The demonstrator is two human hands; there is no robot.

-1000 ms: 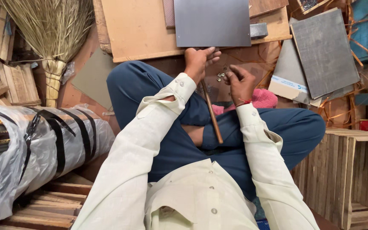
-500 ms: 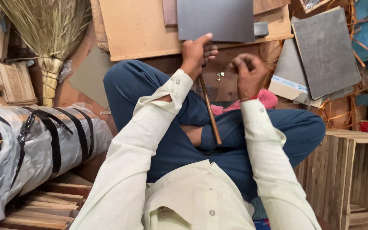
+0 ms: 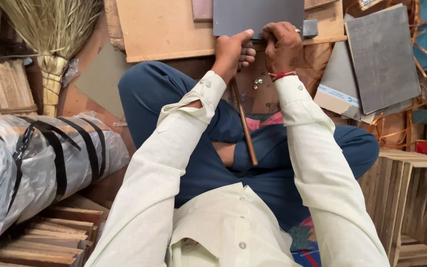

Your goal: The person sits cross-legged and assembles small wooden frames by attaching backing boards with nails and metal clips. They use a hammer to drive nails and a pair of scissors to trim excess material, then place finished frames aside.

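I sit cross-legged on the floor in blue trousers and a cream shirt. My left hand (image 3: 232, 52) is closed around the top of a thin wooden stick (image 3: 245, 126) that slants down to my lap, and its thumb presses the near edge of a dark grey board (image 3: 258, 15). My right hand (image 3: 283, 45) is curled at the same edge, right beside the left, pinching something small and dark that its fingers mostly hide. The grey board lies on a plywood sheet (image 3: 164, 29).
Small metal bits (image 3: 258, 82) lie on the floor below my hands. A grey metal block (image 3: 310, 27) sits beside the board. A broom (image 3: 53, 44), a plastic-wrapped bundle (image 3: 40, 163), stacked wooden slats (image 3: 411, 202) and another grey panel (image 3: 384, 57) surround me.
Both hands have moved forward from above my lap to the near edge of the grey board, and they are now close together there. The stick went along with the left hand.
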